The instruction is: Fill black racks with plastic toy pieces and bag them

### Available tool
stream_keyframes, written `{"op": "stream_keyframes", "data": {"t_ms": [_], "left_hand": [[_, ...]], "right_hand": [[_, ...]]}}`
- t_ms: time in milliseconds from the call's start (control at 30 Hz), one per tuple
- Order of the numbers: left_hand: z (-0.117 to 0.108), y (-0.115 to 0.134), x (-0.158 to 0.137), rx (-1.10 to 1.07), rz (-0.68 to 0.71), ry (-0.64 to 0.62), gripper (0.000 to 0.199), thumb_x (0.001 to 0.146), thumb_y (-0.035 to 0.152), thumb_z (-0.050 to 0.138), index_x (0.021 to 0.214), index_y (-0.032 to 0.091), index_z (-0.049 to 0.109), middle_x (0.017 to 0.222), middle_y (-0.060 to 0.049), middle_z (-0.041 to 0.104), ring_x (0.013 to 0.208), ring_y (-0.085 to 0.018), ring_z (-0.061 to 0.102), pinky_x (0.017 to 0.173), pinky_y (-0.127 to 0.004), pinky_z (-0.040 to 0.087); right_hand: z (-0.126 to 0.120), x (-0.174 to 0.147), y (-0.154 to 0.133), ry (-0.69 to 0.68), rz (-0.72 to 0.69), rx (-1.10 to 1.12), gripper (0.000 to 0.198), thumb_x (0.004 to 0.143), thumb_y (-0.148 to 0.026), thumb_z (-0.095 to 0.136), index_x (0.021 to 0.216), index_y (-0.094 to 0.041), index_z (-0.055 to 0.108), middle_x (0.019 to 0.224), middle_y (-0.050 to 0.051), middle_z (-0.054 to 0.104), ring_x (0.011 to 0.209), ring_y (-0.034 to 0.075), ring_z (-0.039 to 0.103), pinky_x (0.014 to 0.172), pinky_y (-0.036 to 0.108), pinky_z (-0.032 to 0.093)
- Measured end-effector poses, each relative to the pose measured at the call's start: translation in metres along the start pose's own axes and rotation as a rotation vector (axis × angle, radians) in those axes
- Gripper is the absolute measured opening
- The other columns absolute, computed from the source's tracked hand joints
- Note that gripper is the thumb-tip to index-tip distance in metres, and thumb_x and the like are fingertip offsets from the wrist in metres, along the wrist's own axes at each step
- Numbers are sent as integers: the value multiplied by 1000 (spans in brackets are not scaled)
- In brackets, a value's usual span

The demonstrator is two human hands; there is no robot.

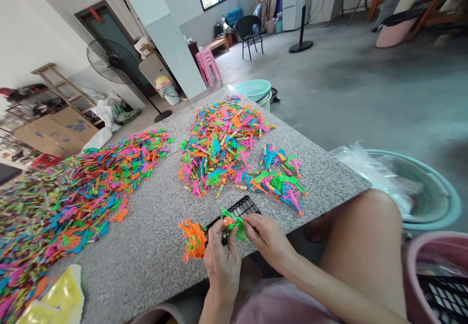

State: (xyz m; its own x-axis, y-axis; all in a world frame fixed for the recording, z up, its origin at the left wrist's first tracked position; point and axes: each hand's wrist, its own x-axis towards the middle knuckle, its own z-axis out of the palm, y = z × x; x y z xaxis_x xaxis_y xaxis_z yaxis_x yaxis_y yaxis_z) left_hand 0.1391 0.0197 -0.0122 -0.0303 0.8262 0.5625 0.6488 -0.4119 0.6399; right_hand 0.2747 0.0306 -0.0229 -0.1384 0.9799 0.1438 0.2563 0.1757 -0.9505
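Bright plastic pieces (pixel 219 143) on speckled tabletop (pixel 146 231)

Plastic piece (pixel 240 232) between left hand (pixel 222 256) and right hand (pixel 270 238), grid tray (pixel 247 207) behind them on the table (pixel 146 246), pile (pixel 194 238) left of the tray, side heap (pixel 76 192) farther left, middle heap (pixel 219 143) behind the tray, basin (pixel 444 192) right of the table.

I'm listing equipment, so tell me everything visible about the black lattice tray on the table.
The black plastic-looking lattice tray has rows of small openings. It lies slantwise near the edge of the grey stone-like table, partly hidden by the left hand, right hand and the green plastic piece they hold. Orange plastic pieces bunch by its left end; contact there is unclear.
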Motion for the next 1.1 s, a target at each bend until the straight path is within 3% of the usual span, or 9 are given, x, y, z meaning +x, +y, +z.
{"op": "stream_keyframes", "data": {"t_ms": [133,233,300,467,600,700,767,867,1100], "left_hand": [[-2,-15,-13,-127,131,-67,19,84,11,65,96,25,68,89,-6,76,84,-20,72,77,-32,56],[-12,-12,-18,-200,162,-100,16,84,15,67,96,26,69,89,-6,76,85,-21,72,78,-33,57],[-21,-2,-15,-237,44,-77,16,86,18,66,99,26,68,89,-5,75,83,-19,72,77,-31,57],[-28,10,12,-391,-547,-40,35,75,44,77,96,18,66,85,-5,71,77,-17,69,70,-26,55],[-19,-1,19,-637,-782,-38,42,65,50,83,85,15,69,75,-1,68,68,-10,62,64,-19,50],[-14,-2,16,-871,-924,-70,40,59,46,88,78,16,70,73,1,66,67,-8,59,65,-17,49],[-12,2,15,-956,-1003,-60,40,55,43,91,77,16,71,76,0,68,70,-8,60,66,-17,49],[-9,7,13,-1012,-1050,-64,39,55,40,92,78,16,71,77,0,68,71,-9,62,66,-18,51],[0,13,9,-1045,-976,-59,38,60,37,90,85,19,68,77,3,66,70,-11,65,65,-21,53]], "right_hand": [[5,4,0,-9,90,86,38,93,-34,42,58,-20,43,53,-4,39,51,10,38,51,23,25],[6,7,8,1,184,177,40,93,-37,41,58,-20,44,48,-5,41,46,10,40,49,22,28],[3,8,16,39,227,197,42,94,-40,42,58,-20,47,46,-5,43,44,10,42,49,22,31],[-4,5,26,13,158,269,40,96,-44,42,70,-18,57,63,-1,51,48,8,43,47,21,35],[-4,-2,21,-6,135,368,31,95,-42,46,96,-18,65,83,3,59,57,10,52,50,22,45],[-6,-6,15,7,103,298,35,93,-31,47,125,-20,58,92,5,65,61,12,55,56,25,49],[-8,-6,10,61,45,189,37,92,-25,47,127,-21,57,102,7,66,69,14,59,61,26,50],[-10,-4,1,130,-32,73,30,92,-20,44,115,-21,65,97,7,65,80,17,60,68,28,49],[-8,-4,-8,125,-30,25,22,96,-23,47,101,-21,68,86,6,63,79,18,59,68,28,45]]}}
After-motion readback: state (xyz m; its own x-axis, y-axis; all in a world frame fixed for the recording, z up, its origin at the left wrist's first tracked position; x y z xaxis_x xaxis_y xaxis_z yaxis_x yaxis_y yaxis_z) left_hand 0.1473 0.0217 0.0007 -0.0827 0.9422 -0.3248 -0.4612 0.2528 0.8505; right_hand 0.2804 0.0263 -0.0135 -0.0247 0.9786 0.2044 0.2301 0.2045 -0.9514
